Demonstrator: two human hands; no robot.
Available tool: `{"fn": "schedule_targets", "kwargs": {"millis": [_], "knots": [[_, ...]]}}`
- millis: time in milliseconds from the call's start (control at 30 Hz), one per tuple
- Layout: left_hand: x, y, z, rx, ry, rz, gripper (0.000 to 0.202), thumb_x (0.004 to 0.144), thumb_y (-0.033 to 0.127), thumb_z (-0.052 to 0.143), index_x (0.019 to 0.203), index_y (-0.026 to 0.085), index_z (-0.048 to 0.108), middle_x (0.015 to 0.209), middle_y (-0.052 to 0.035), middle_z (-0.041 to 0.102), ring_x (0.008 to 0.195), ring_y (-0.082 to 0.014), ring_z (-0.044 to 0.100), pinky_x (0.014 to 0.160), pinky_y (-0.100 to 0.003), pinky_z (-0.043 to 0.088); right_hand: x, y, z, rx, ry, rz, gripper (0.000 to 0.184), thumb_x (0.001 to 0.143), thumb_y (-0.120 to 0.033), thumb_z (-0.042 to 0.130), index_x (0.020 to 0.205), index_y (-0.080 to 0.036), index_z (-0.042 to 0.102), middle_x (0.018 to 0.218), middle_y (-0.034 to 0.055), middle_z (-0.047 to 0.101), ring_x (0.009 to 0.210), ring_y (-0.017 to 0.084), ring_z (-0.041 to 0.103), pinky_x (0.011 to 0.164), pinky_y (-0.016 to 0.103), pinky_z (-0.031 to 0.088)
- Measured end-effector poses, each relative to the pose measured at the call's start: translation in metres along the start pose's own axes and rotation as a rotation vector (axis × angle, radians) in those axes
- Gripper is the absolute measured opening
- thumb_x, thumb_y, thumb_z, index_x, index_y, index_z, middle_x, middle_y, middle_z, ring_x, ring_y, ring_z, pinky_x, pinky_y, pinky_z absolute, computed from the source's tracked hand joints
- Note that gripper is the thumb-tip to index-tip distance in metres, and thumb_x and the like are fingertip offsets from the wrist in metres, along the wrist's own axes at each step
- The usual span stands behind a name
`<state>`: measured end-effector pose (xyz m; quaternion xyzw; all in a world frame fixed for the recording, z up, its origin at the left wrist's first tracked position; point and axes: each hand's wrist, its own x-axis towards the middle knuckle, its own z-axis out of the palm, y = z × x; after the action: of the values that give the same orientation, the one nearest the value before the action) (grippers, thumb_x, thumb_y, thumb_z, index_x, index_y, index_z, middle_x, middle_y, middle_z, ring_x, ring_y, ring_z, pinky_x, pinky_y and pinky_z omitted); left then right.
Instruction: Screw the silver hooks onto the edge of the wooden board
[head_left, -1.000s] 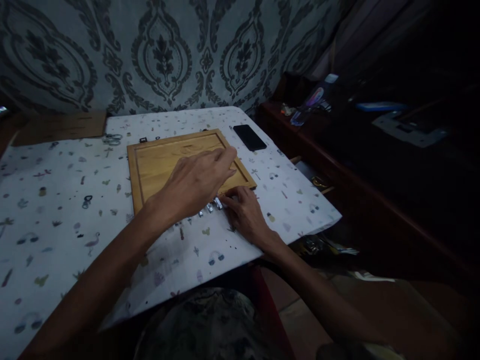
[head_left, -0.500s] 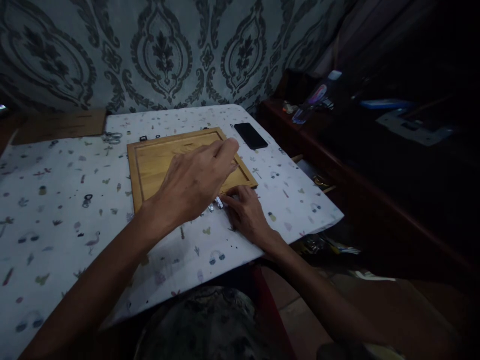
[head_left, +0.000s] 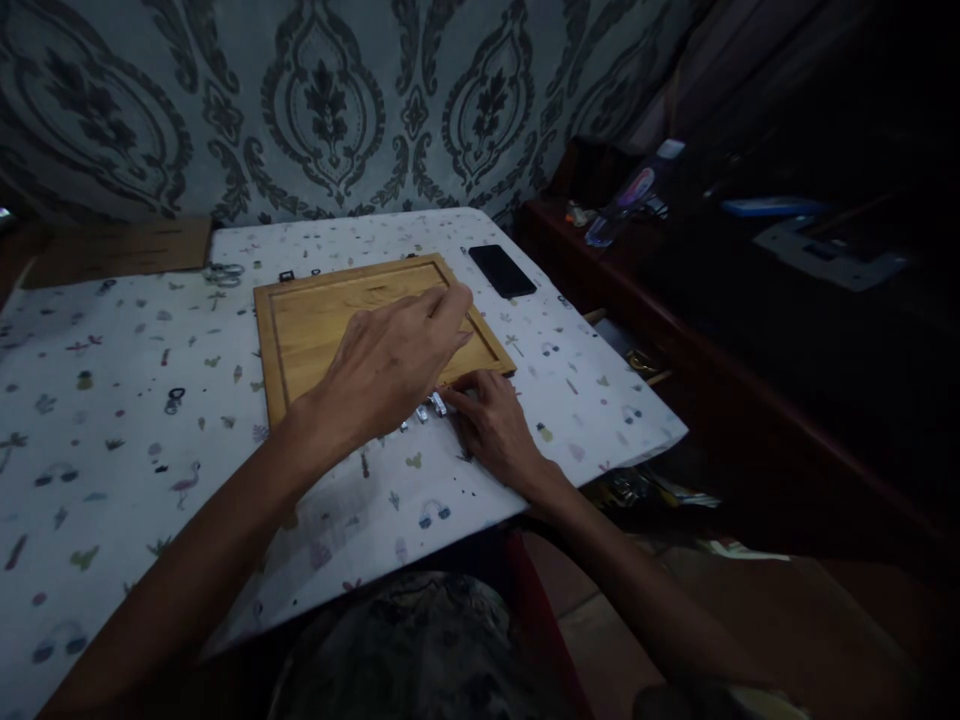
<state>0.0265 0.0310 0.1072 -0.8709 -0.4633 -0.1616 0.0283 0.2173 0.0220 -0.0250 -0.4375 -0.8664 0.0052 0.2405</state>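
A wooden board with a raised frame [head_left: 315,345] lies on the table in front of me. Above its near right part is my left hand [head_left: 394,350], fingers curled closed with the knuckles up; whatever they grip is hidden beneath them. My right hand [head_left: 491,425] rests at the board's near edge, its thumb and fingers pressed together there. I cannot make out what is between those fingertips. Several small shiny metal pieces [head_left: 437,404] show along the near edge, between the two hands.
The table wears a white printed cloth [head_left: 315,530]. A black phone [head_left: 502,271] lies right of the board. Scissors [head_left: 225,273], a cardboard piece [head_left: 127,250] and a small dark keyring-like item [head_left: 174,401] are to the left. On dark furniture at right stands a plastic bottle [head_left: 630,200].
My left hand has shifted slightly left and its fingertips have dipped a little, uncovering more of the metal pieces. My right hand stays at the board's edge.
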Motion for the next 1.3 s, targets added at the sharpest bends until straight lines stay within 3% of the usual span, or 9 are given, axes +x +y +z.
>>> {"fn": "schedule_targets", "kwargs": {"millis": [533, 900, 1033, 1167, 1300], "knots": [[0.0020, -0.0017, 0.0052, -0.048, 0.030, 0.043, 0.011, 0.102, 0.022, 0.043, 0.106, 0.017, 0.052, 0.098, -0.0068, 0.067, 0.089, -0.0193, 0.064, 0.063, -0.027, 0.039, 0.0005, 0.0012, 0.0018, -0.001, 0.007, -0.007, 0.037, 0.095, -0.014, 0.050, 0.123, -0.023, 0.071, 0.105, 0.0136, 0.062, 0.096, 0.027, 0.051, 0.081, 0.042, 0.041], [0.0010, -0.0061, -0.0012, -0.098, -0.040, 0.051, 0.013, 0.101, 0.024, 0.044, 0.109, 0.019, 0.053, 0.110, -0.0058, 0.068, 0.097, -0.0219, 0.065, 0.069, -0.030, 0.042, 0.0007, 0.0015, 0.0007, 0.009, -0.005, -0.002, 0.039, 0.096, -0.016, 0.049, 0.127, -0.025, 0.069, 0.106, 0.0140, 0.062, 0.095, 0.028, 0.050, 0.079, 0.043, 0.041], [0.0012, -0.0065, 0.0018, -0.044, 0.007, 0.055, 0.016, 0.102, 0.031, 0.045, 0.107, 0.019, 0.054, 0.105, -0.0058, 0.069, 0.093, -0.0195, 0.065, 0.067, -0.027, 0.041, 0.0005, 0.0017, 0.0022, 0.009, 0.009, 0.000, 0.040, 0.094, -0.015, 0.050, 0.127, -0.027, 0.069, 0.104, 0.0125, 0.062, 0.096, 0.028, 0.051, 0.081, 0.043, 0.042], [0.0029, -0.0055, 0.0041, -0.027, 0.011, 0.060, 0.012, 0.102, 0.024, 0.045, 0.106, 0.017, 0.053, 0.102, -0.0063, 0.069, 0.090, -0.0191, 0.064, 0.066, -0.027, 0.040, 0.0013, -0.0004, 0.0006, -0.006, 0.005, 0.006, 0.038, 0.096, -0.015, 0.049, 0.126, -0.027, 0.070, 0.103, 0.0118, 0.062, 0.093, 0.026, 0.052, 0.079, 0.041, 0.042], [0.0038, -0.0087, 0.0045, -0.059, 0.004, 0.148, 0.012, 0.102, 0.019, 0.040, 0.101, 0.017, 0.052, 0.095, -0.0059, 0.066, 0.084, -0.0190, 0.061, 0.066, -0.029, 0.038, 0.0012, -0.0010, -0.0011, -0.002, -0.001, -0.007, 0.039, 0.095, -0.013, 0.050, 0.126, -0.025, 0.070, 0.105, 0.0128, 0.062, 0.095, 0.027, 0.052, 0.080, 0.042, 0.042]]}}
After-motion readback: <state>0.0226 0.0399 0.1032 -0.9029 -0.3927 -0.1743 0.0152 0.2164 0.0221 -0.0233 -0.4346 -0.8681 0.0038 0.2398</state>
